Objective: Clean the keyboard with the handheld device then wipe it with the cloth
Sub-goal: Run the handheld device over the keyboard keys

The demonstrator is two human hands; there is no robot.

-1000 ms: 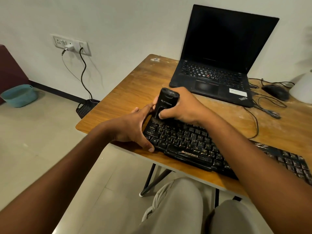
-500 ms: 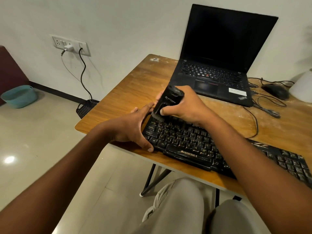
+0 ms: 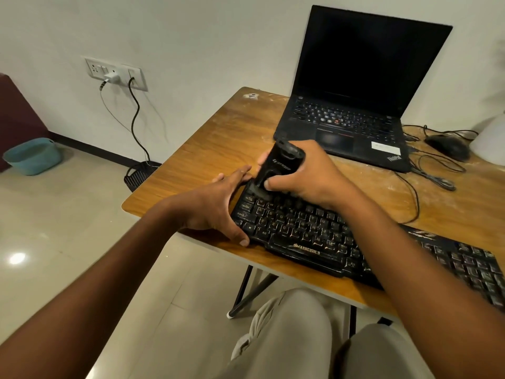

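keyboard: black, pale worn key legends, gold lettering on front edge
handheld device: black, white logo
counter: orange-brown wood grain, pale scuffs
laptop: black, red dot among keys
basket: teal
trousers: beige

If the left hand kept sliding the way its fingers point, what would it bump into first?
Probably the handheld device. The left hand rests at the keyboard's left end, fingers pointing up-right, fingertips almost at the device's lower part. Beyond it sits the laptop. Depth is hard to judge.
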